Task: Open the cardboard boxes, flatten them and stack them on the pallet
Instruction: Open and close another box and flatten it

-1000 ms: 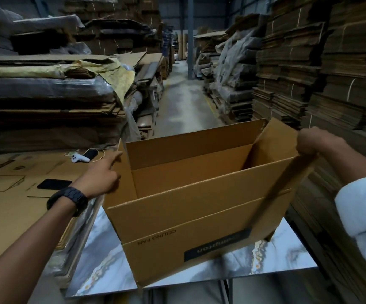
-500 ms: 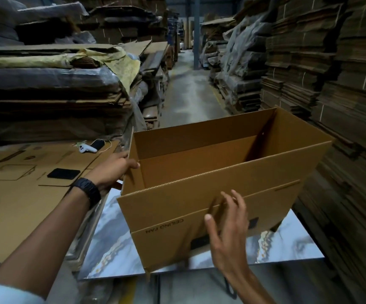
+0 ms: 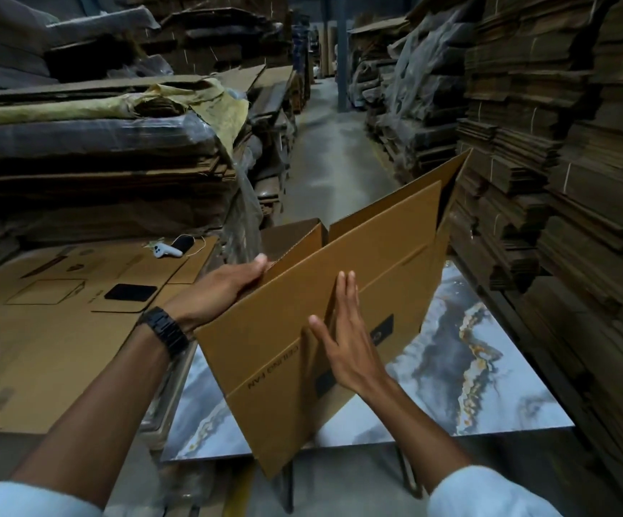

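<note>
Box skewed flatter than 0.5 s ago. Left grip clasps its edge; right grip pressed flat, fingers straight. Print: "CEILING FAN".

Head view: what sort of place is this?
Most likely a cardboard warehouse or storeroom. Tall stacks of flattened cardboard line both sides, a concrete aisle runs between them into the distance, and a half-flattened cardboard box is held over a marble-patterned table.
</note>
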### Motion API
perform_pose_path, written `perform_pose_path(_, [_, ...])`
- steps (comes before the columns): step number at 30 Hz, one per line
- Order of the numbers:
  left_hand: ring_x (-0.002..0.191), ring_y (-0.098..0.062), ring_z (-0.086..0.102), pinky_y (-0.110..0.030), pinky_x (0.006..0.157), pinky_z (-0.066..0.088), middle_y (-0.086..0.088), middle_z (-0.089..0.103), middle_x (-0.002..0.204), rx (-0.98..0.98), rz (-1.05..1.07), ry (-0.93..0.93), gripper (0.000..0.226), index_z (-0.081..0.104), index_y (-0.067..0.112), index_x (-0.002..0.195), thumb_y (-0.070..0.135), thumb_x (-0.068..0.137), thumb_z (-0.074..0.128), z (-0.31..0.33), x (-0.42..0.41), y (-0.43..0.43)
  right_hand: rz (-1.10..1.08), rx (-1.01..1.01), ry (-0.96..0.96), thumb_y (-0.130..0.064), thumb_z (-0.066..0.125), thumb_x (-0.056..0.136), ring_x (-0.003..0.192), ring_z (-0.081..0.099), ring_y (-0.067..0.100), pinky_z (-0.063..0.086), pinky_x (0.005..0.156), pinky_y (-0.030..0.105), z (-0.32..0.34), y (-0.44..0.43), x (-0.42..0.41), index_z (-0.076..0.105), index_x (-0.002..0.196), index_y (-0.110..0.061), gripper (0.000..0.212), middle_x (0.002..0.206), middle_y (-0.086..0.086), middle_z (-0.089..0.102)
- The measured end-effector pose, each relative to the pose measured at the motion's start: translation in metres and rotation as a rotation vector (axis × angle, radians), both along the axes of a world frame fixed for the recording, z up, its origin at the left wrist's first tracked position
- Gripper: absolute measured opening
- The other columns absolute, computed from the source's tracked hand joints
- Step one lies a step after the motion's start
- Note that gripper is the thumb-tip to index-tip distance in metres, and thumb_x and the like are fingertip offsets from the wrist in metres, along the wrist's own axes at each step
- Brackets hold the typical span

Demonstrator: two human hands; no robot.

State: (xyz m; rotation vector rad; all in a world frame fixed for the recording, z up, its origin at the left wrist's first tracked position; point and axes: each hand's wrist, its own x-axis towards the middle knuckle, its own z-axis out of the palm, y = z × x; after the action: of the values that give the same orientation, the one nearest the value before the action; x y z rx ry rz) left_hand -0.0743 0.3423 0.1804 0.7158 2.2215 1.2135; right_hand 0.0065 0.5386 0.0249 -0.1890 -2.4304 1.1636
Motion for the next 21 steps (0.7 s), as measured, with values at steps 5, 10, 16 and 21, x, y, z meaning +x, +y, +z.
perform_pose_path(5, [0.091,-0.016,0.073,-0.03,0.073,0.056,0.006,0.072,0.106,-0.303,-0.067,0.134,0.024,0.06,0.043,0.11,0.041,0.089,0.072,0.012,-0.004,0.005,0.048,-0.018,-0.014,-0.073,0.03,0.097,0.155,-0.009,0.01,0.007,0.123,0.051,0.001,-0.002,-0.015,-0.021,0.155,-0.045,0.083,0.162,-0.024,-0.028])
perform_pose_path(10, [0.08,-0.02,0.073,-0.029,0.063,0.051,-0.002,0.076,0.089,-0.206,0.157,0.202,0.009,0.07,0.029,0.094,0.02,0.091,0.072,0.011,-0.021,0.001,0.056,-0.087,-0.244,-0.064,0.03,0.102,0.154,0.017,0.019,0.017,0.122,0.046,-0.029,0.005,0.0,0.015,0.162,-0.032,0.07,0.169,-0.009,0.005])
perform_pose_path(16, [0.077,-0.031,0.076,-0.044,0.075,0.061,-0.012,0.078,0.09,-0.119,0.331,-0.123,0.032,0.074,0.012,0.111,0.026,0.082,0.079,-0.045,-0.051,-0.037,0.007,-0.083,-0.482,-0.056,0.035,0.105,0.151,0.028,0.021,0.023,0.12,0.037,-0.11,0.03,0.048,0.027,0.16,-0.026,0.064,0.167,-0.001,0.025])
perform_pose_path(21, [0.058,-0.028,0.071,-0.033,0.053,0.06,-0.019,0.076,0.082,0.05,0.526,-0.501,0.029,0.068,-0.003,0.112,0.017,0.091,0.068,-0.143,-0.029,-0.053,-0.149,0.053,-0.557,-0.061,0.034,0.102,0.146,0.037,0.028,0.029,0.118,0.041,-0.142,0.078,0.082,0.04,0.154,-0.021,0.066,0.158,0.003,0.042])
